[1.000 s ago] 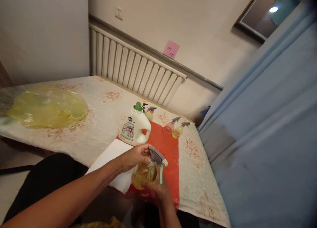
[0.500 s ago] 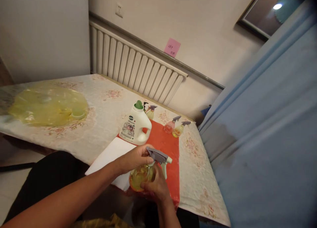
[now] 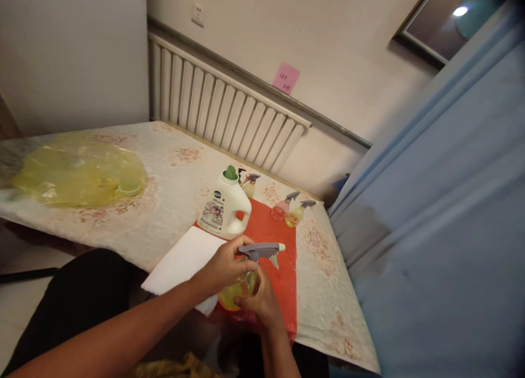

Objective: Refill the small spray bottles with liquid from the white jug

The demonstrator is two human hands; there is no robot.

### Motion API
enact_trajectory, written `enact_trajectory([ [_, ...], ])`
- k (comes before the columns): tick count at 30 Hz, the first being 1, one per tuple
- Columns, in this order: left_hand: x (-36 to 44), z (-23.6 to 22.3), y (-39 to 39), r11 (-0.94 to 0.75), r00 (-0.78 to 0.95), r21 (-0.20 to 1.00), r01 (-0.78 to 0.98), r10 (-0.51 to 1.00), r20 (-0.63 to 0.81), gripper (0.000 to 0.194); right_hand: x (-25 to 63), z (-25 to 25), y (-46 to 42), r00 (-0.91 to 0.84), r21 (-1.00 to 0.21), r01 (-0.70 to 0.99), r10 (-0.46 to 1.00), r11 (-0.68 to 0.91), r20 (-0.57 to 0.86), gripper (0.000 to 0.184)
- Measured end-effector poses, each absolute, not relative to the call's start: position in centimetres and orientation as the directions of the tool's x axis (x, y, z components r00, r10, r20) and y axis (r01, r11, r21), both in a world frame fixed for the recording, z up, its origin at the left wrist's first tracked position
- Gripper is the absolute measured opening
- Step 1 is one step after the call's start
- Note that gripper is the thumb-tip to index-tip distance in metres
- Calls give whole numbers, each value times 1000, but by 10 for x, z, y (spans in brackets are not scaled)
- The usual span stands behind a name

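Observation:
A clear spray bottle (image 3: pixel 230 297) with yellow liquid and a grey trigger head (image 3: pixel 262 250) is held between my two hands over the near edge of the table. My left hand (image 3: pixel 225 264) is closed at the neck, just below the back of the trigger head. Around the bottle's body from the right wraps my right hand (image 3: pixel 262 298), its fingers partly hidden behind the bottle. Just beyond stands a white jug (image 3: pixel 225 208) with a green spout, its label facing left. White paper (image 3: pixel 184 257) and a red sheet (image 3: pixel 283 263) lie beneath.
A pink spray bottle (image 3: pixel 280 209) and a yellow one (image 3: pixel 294 216) stand at the red sheet's far right. Behind the jug is another spray bottle (image 3: pixel 249 189). A yellow plastic bag (image 3: pixel 77 170) with a green cap (image 3: pixel 129 187) lies left on the floral tablecloth (image 3: pixel 168 203).
The trigger head has swung from sloping downward to nearly level, its nozzle pointing right. Both hands and the bottle have risen slightly. Everything else on the table stays put.

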State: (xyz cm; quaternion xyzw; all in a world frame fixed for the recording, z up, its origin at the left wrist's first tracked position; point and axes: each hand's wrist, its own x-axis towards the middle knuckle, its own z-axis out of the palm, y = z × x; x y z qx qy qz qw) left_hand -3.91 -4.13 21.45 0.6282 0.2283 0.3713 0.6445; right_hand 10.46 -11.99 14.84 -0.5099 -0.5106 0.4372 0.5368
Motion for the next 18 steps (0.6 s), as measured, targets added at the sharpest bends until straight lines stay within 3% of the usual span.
enact_trajectory([
  [4, -48, 221, -21, 2, 844, 986, -164, 517, 140, 35, 107, 149, -118, 81, -994, 4, 991, 107, 107, 70],
  [6, -50, 220, -17, -2, 869, 989, -150, 477, 133, 37, 107, 149, -118, 94, -995, 7, 990, 101, 101, 75],
  [10, -46, 219, -25, -27, 828, 982, -187, 534, 172, 36, 105, 150, -119, 107, -997, 12, 991, 79, 80, 69],
  [13, -43, 220, -37, -142, 756, 967, -210, 604, 253, 31, 103, 151, -120, 105, -996, 40, 991, 76, 80, 67],
  [18, -36, 215, -56, -385, 554, 922, -40, 760, 341, 29, 97, 154, -119, 115, -989, 106, 986, 108, 120, 63],
])
